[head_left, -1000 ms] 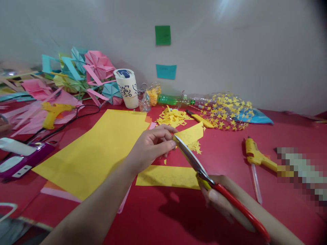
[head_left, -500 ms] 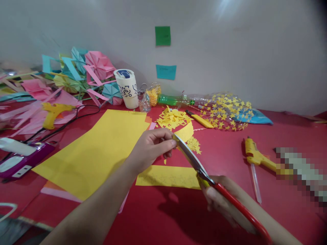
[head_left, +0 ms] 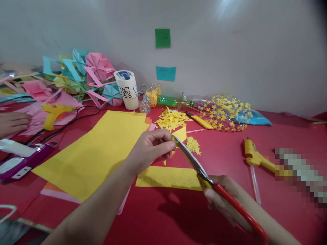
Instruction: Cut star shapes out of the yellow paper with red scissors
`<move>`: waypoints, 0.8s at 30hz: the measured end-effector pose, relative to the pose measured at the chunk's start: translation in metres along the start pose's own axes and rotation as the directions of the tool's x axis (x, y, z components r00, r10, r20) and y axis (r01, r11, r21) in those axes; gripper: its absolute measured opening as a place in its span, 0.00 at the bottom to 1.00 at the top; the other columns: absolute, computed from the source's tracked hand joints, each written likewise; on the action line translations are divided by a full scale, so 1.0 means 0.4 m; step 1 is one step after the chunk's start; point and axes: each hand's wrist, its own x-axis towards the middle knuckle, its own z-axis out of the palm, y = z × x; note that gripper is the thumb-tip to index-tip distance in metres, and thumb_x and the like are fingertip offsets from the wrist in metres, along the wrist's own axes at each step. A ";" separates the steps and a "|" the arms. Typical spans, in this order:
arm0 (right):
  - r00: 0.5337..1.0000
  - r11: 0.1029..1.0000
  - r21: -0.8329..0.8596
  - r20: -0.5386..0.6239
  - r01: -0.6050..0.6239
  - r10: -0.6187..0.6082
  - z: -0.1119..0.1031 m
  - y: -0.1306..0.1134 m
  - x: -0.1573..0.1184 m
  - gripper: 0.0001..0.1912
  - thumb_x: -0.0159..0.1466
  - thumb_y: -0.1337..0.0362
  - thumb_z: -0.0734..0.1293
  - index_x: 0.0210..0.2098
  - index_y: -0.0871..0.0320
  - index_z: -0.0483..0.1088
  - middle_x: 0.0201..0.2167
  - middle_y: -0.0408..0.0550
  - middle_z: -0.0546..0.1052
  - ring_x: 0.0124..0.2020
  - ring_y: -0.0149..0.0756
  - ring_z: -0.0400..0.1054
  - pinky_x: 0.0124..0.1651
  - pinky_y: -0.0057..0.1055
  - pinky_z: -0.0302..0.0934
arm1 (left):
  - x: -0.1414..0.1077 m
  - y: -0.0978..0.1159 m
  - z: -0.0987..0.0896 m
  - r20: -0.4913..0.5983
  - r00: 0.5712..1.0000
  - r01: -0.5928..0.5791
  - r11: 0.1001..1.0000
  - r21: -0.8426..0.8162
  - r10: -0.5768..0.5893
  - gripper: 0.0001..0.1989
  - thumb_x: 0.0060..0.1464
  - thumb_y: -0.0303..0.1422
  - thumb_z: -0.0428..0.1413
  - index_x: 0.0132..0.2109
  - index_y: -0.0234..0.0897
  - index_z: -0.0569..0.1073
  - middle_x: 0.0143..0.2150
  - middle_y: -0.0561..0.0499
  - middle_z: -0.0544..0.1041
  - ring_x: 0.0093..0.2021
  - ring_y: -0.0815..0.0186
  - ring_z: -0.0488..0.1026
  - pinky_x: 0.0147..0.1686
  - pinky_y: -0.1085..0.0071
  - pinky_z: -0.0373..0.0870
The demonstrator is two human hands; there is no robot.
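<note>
My left hand (head_left: 153, 146) pinches a small piece of yellow paper (head_left: 181, 133) between thumb and fingers, above the middle of the table. In my right hand (head_left: 221, 195) are scissors (head_left: 195, 161) with red handles, their blade tips at the paper just beside my left fingertips. The blades look nearly together. Below my hands lies a yellow paper strip (head_left: 168, 178) with stars drawn on it in outline. Small cut-out yellow stars (head_left: 193, 145) form a heap beyond the blades, and a pile of yellow paper scraps (head_left: 172, 118) lies farther back.
Large yellow sheets (head_left: 102, 153) cover the left. Two yellow glue guns (head_left: 52, 115) flank the work, the other (head_left: 251, 151) at right. A cutter knife (head_left: 201, 120), cup (head_left: 127, 90), star-covered bottle (head_left: 227, 112) and folded-paper shapes (head_left: 98, 66) stand behind. Another person's hand (head_left: 14, 123) is at far left.
The yellow paper beyond the blades has swung down and left, and the scissor blades have come closer together. Another person's hand has appeared at the far left.
</note>
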 end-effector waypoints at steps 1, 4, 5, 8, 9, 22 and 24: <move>1.000 1.000 0.007 -0.003 0.011 -0.011 0.001 0.001 0.001 0.30 0.58 0.34 0.61 0.24 0.57 0.61 0.16 0.37 0.61 0.13 0.24 0.53 0.13 0.22 0.41 | -0.001 0.000 0.000 0.000 1.000 0.000 1.000 -0.003 0.000 0.10 0.53 0.28 0.57 0.24 0.34 0.68 0.23 0.56 0.66 0.23 0.74 0.65 0.25 0.75 0.65; 0.998 0.997 0.073 -0.051 0.036 -0.032 0.004 0.002 0.000 0.28 0.60 0.37 0.61 0.24 0.57 0.62 0.14 0.37 0.62 0.10 0.22 0.51 0.13 0.22 0.39 | -0.004 -0.002 -0.005 -0.008 1.000 -0.002 1.000 -0.006 0.002 0.10 0.54 0.30 0.57 0.25 0.35 0.68 0.25 0.56 0.66 0.24 0.74 0.65 0.26 0.75 0.64; 0.995 0.994 0.100 -0.093 0.034 -0.025 0.004 0.004 -0.001 0.28 0.60 0.37 0.61 0.24 0.57 0.62 0.15 0.37 0.64 0.09 0.21 0.50 0.13 0.21 0.40 | -0.004 -0.003 -0.008 -0.019 1.000 0.001 1.000 -0.003 -0.001 0.10 0.54 0.31 0.57 0.26 0.35 0.69 0.25 0.56 0.66 0.24 0.74 0.64 0.25 0.76 0.63; 0.977 0.988 0.152 -0.214 0.040 -0.007 0.001 0.012 0.000 0.28 0.59 0.37 0.62 0.24 0.57 0.63 0.16 0.39 0.67 0.08 0.21 0.51 0.12 0.22 0.44 | 0.000 -0.008 -0.015 -0.053 0.997 0.051 0.999 0.019 -0.050 0.10 0.53 0.34 0.58 0.27 0.36 0.68 0.24 0.57 0.64 0.23 0.75 0.60 0.23 0.77 0.57; 0.970 0.985 0.159 -0.242 0.064 -0.024 -0.002 0.017 0.002 0.27 0.60 0.38 0.62 0.24 0.57 0.63 0.14 0.38 0.66 0.08 0.23 0.52 0.12 0.22 0.46 | 0.004 -0.011 -0.015 -0.047 0.995 0.085 0.996 0.035 -0.083 0.10 0.53 0.34 0.58 0.27 0.36 0.68 0.23 0.58 0.63 0.22 0.75 0.58 0.22 0.77 0.56; 0.917 0.919 0.323 -0.388 0.224 -0.087 -0.039 0.028 0.039 0.26 0.64 0.41 0.60 0.23 0.55 0.62 0.06 0.30 0.57 0.07 0.26 0.53 0.29 0.31 0.66 | 0.076 -0.119 0.065 0.150 0.967 0.085 0.815 0.573 -0.207 0.10 0.54 0.37 0.51 0.31 0.36 0.73 0.24 0.54 0.69 0.25 0.69 0.62 0.27 0.72 0.57; 0.914 0.921 0.314 -0.394 0.232 -0.096 -0.037 0.021 0.037 0.26 0.64 0.41 0.60 0.23 0.55 0.61 0.06 0.30 0.57 0.07 0.26 0.53 0.29 0.30 0.66 | 0.085 -0.126 0.074 0.162 0.968 0.043 0.764 0.644 -0.191 0.11 0.55 0.36 0.51 0.34 0.37 0.76 0.28 0.50 0.75 0.29 0.65 0.68 0.30 0.69 0.61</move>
